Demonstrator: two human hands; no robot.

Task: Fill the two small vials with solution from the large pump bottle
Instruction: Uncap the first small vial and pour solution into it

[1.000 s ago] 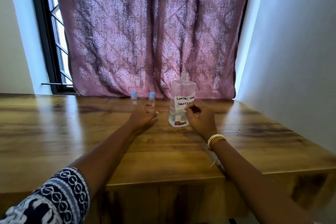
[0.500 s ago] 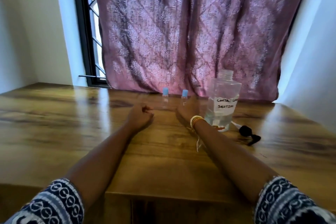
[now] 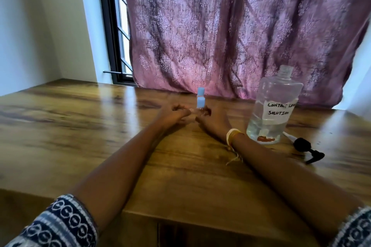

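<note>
Two small clear vials with light-blue caps stand near the table's far edge, one behind the other from here. The near vial shows only its cap; my fingers hide its body. My left hand and my right hand meet at it, fingertips closed on its lower part from either side. The far vial stands free behind. The large clear bottle, labelled contact lens solution, stands to the right with an open neck and is about a third full. Its black pump head lies on the table beside it.
The wooden table runs wide to the left, and its front edge is close to me. A purple patterned curtain hangs right behind the vials and bottle. A barred window is at the back left.
My view has swung left and closer. My right hand left the bottle and went to the vials. My left hand slid right to meet it at the near vial.
</note>
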